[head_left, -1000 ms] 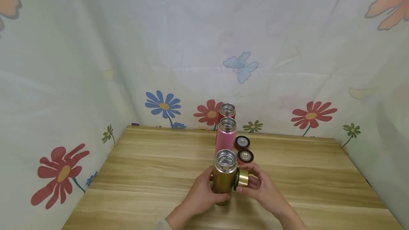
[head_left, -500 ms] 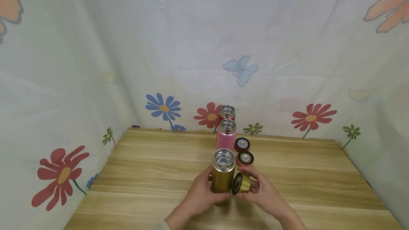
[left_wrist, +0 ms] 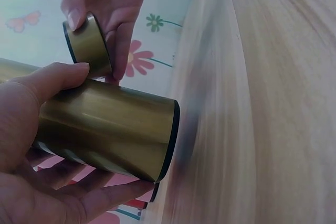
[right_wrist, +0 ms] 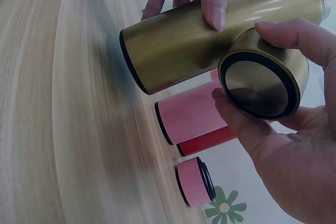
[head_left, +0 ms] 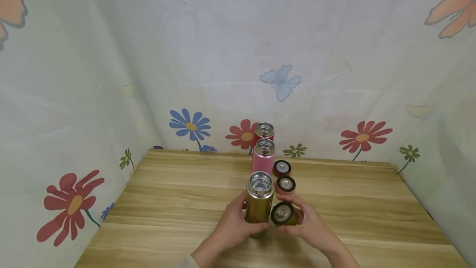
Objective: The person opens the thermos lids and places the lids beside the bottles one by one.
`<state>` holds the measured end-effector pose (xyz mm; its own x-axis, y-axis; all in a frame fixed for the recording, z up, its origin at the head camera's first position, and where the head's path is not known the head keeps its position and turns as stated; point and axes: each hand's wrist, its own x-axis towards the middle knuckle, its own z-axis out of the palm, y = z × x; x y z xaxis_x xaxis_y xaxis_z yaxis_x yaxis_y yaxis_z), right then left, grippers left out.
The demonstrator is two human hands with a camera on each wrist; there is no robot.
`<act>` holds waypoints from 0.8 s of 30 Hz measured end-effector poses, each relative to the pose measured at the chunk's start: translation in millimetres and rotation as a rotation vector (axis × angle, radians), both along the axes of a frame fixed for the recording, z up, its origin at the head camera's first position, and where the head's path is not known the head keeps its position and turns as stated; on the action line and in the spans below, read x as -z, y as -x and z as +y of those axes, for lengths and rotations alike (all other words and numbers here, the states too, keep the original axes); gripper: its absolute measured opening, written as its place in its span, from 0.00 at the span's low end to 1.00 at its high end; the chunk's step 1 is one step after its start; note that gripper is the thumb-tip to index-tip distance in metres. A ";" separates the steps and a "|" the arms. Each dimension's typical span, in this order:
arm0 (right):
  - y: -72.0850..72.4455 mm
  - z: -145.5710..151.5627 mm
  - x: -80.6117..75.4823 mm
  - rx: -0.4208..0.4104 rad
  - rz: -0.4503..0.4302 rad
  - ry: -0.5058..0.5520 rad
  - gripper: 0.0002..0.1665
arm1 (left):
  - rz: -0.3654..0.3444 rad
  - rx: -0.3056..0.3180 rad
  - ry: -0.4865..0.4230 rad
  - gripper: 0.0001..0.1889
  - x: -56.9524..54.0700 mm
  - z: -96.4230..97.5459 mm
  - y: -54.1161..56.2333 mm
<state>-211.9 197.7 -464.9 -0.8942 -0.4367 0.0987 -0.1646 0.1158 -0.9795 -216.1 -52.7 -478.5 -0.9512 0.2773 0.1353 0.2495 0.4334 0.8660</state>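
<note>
My left hand point(head_left: 234, 226) grips an uncapped gold thermos bottle point(head_left: 259, 210), its thumb across the front. The bottle stands upright, steel mouth facing up. In the right wrist view its black-edged base looks slightly off the table. Just right of it, my right hand point(head_left: 311, 227) holds the gold bottle lid point(head_left: 282, 213) between thumb and fingers. The head view shows the lid's inner side turned upward; the right wrist view shows its flat outer top point(right_wrist: 257, 88). Behind stand an open pink bottle point(head_left: 263, 163) and an open red bottle point(head_left: 269, 137), partly hidden.
A pink lid point(head_left: 286, 184) and a red lid point(head_left: 282, 168) lie inner side up, right of the bottle row. All this is on a wood-grain table point(head_left: 186, 189). A flower-printed curtain point(head_left: 223, 61) closes off the back and sides.
My right hand has moved the gold lid slightly down and tipped it from sideways to inner side up. The gold bottle has shifted slightly left, still held.
</note>
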 end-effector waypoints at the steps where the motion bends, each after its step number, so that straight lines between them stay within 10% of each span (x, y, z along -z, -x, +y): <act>1: -0.4 0.3 -0.1 -0.005 -0.001 0.015 0.48 | 0.002 -0.001 -0.001 0.41 -0.2 0.0 0.1; 24: 5.8 -7.8 13.3 0.165 -0.052 -0.065 0.43 | -0.020 -0.080 0.022 0.42 -3.7 -15.9 1.1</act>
<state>-217.7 189.9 -478.2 -0.9573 -0.2877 0.0270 -0.0878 0.2006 -0.9757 -217.2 -68.7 -474.8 -0.9730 0.2029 0.1104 0.1957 0.4703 0.8606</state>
